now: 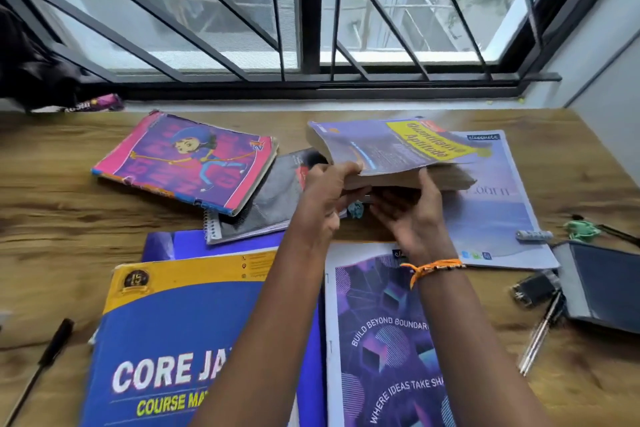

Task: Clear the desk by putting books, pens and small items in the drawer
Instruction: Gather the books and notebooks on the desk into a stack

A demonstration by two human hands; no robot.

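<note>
Both hands are lifting the thick Quantitative Aptitude book (394, 149) off the wooden desk (52, 184), so the step in hand looks like gathering the first of the books. The left hand (325, 194) is gripping the book's near left corner, thumb on the cover and fingers curled beneath; the right hand (412, 215) is cupping the page edge from below, thumb pressing up against the pages. The book is tilting above the pale Classmate notebook (491, 211), which is lying under and to the right of it. Left of the book the cartoon-cover notebook (187, 163) is resting on a grey spiral notebook (263, 204); nearer than the book the Core Java course book (166, 350) and a purple Classmate notebook (381, 340) are lying side by side. Pens (540, 333) and a dark pouch (602, 284) are lying well right of the book. No drawer is showing, so the next move probably calls for carrying the book clear and finding it.
</note>
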